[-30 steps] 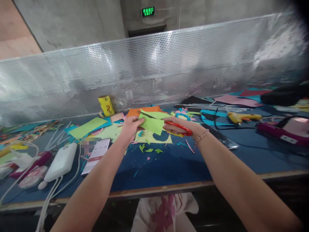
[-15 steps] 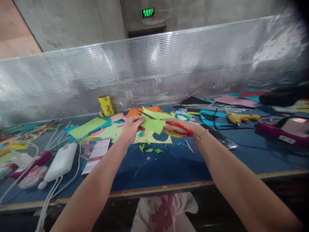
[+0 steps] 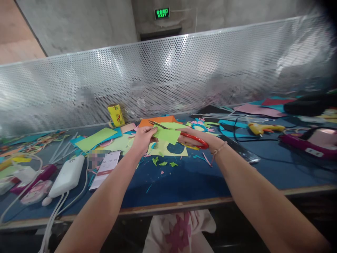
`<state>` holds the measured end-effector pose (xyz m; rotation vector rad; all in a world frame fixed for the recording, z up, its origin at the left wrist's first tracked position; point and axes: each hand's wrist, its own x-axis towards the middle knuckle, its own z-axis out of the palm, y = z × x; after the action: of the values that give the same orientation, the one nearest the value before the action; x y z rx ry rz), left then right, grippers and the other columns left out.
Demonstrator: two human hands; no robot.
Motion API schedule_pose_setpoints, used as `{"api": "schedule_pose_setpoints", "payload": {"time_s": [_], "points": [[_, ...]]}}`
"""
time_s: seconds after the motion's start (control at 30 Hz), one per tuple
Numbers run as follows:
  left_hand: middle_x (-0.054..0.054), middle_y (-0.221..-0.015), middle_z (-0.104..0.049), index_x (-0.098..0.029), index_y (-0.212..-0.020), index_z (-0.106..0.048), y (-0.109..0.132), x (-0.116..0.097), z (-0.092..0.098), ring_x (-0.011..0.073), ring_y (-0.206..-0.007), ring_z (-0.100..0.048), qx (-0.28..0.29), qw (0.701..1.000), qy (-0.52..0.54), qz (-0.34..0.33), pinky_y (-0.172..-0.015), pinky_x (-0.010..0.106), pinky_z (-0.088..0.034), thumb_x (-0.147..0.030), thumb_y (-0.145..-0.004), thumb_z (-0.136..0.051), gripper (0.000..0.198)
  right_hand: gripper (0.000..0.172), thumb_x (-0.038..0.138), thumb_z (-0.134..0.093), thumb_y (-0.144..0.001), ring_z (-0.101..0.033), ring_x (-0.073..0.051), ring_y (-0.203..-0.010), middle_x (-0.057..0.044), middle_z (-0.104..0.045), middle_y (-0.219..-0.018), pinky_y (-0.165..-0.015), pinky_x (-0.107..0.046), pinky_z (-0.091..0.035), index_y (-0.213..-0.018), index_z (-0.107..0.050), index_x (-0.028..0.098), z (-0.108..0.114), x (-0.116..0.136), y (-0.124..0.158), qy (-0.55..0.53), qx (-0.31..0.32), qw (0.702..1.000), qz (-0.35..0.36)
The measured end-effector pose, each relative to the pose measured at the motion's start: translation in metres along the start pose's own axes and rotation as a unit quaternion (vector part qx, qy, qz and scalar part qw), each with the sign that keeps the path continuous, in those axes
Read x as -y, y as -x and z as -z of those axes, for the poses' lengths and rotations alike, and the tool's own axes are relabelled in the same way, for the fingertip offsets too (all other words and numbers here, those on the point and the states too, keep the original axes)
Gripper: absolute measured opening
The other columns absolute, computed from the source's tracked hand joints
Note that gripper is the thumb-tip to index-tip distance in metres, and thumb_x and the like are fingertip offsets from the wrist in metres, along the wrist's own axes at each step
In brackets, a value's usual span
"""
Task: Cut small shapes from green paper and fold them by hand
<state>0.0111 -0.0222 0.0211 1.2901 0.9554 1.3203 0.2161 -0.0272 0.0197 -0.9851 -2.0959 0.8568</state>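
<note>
My left hand (image 3: 145,137) pinches the left edge of a bright green sheet of paper (image 3: 168,135) above the table. Red-handled scissors (image 3: 202,142) are in my right hand (image 3: 194,134), its fingers wrapped round the handles. The dark blades point left across the sheet and look nearly closed; part of their length is hidden by the paper. Below the hands lie several small green leaf-shaped pieces (image 3: 163,163) and a pale yellow sheet (image 3: 155,150) with a rounded cut-out.
A phone (image 3: 106,170) and a white power bank (image 3: 67,176) with cables lie left. To the right are a yellow glue gun (image 3: 263,129) and a purple power strip (image 3: 309,146). Orange paper (image 3: 147,122) lies behind the hands, before a perforated metal screen (image 3: 168,70).
The scissor blades have come closer together and the handles have drawn in. The raised upper tip of the green paper has dropped lower. My left hand has hardly moved.
</note>
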Motion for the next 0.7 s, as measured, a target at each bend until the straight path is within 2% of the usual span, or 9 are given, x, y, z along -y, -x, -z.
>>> {"api": "schedule_pose_setpoints", "payload": {"time_s": [0.1,0.23,0.33,0.47,0.53,0.63,0.7], "points": [[-0.003,-0.049,-0.046,-0.011,-0.059,-0.054,0.001,0.0,-0.001,0.0078,-0.045,-0.051,0.007,1.0,-0.004,0.001,-0.044,0.02,-0.043,-0.03,-0.058,-0.068,0.023,0.024,0.042,-0.047,-0.079,-0.04,-0.007,-0.045,0.004,-0.044,-0.055,-0.041,-0.021,-0.032,-0.073,-0.05,0.02,0.002,0.007,0.005,0.002,0.076,0.997,0.011],[-0.002,-0.05,-0.048,-0.011,-0.059,-0.056,0.002,0.003,-0.002,0.0076,-0.046,-0.051,0.026,0.999,-0.022,0.005,-0.045,0.02,-0.043,-0.029,-0.06,-0.067,0.021,0.024,0.042,-0.042,-0.082,-0.037,-0.008,-0.046,0.004,-0.04,-0.056,-0.042,-0.022,-0.031,-0.071,-0.045,0.02,0.002,0.005,0.005,-0.002,0.099,0.995,0.035],[-0.001,-0.052,-0.049,-0.011,-0.061,-0.057,0.002,0.004,-0.002,0.0073,-0.046,-0.051,0.034,0.999,-0.025,0.008,-0.045,0.02,-0.044,-0.027,-0.062,-0.066,0.018,0.021,0.04,-0.048,-0.079,-0.033,-0.007,-0.043,0.005,-0.038,-0.052,-0.04,-0.021,-0.028,-0.072,-0.046,0.019,0.001,-0.005,-0.001,-0.02,0.107,0.994,0.014],[0.001,-0.056,-0.054,-0.01,-0.064,-0.06,0.001,0.005,-0.003,0.0073,-0.046,-0.051,0.026,0.999,-0.027,0.012,-0.047,0.021,-0.045,-0.029,-0.062,-0.065,0.019,0.03,0.04,-0.043,-0.081,-0.029,-0.008,-0.038,0.005,-0.033,-0.043,-0.04,-0.023,-0.029,-0.058,-0.043,0.021,-0.001,-0.02,-0.011,-0.062,0.073,0.995,-0.027],[0.002,-0.056,-0.055,-0.011,-0.063,-0.061,0.001,0.006,-0.002,0.0085,-0.048,-0.052,0.03,0.999,-0.034,0.007,-0.048,0.022,-0.046,-0.031,-0.061,-0.066,0.021,0.031,0.04,-0.043,-0.08,-0.033,-0.009,-0.039,0.004,-0.037,-0.043,-0.042,-0.024,-0.031,-0.057,-0.045,0.02,-0.002,-0.026,-0.016,-0.043,0.044,0.998,-0.03],[0.003,-0.06,-0.058,-0.011,-0.066,-0.063,-0.002,0.011,0.0,0.0106,-0.055,-0.054,0.042,0.998,-0.044,-0.007,-0.054,0.025,-0.047,-0.034,-0.061,-0.065,0.024,0.021,0.038,-0.053,-0.073,-0.047,-0.012,-0.052,-0.001,-0.053,-0.059,-0.051,-0.025,-0.036,-0.066,-0.053,0.019,-0.003,-0.035,-0.025,0.079,-0.045,0.996,-0.006],[0.004,-0.066,-0.061,-0.012,-0.072,-0.064,-0.005,0.015,0.003,0.0109,-0.062,-0.055,0.019,0.998,-0.049,-0.016,-0.057,0.023,-0.045,-0.035,-0.061,-0.065,0.026,0.023,0.04,-0.06,-0.067,-0.052,-0.016,-0.063,-0.004,-0.056,-0.068,-0.057,-0.027,-0.037,-0.073,-0.054,0.018,-0.003,-0.043,-0.03,0.193,-0.137,0.971,-0.028]]}}
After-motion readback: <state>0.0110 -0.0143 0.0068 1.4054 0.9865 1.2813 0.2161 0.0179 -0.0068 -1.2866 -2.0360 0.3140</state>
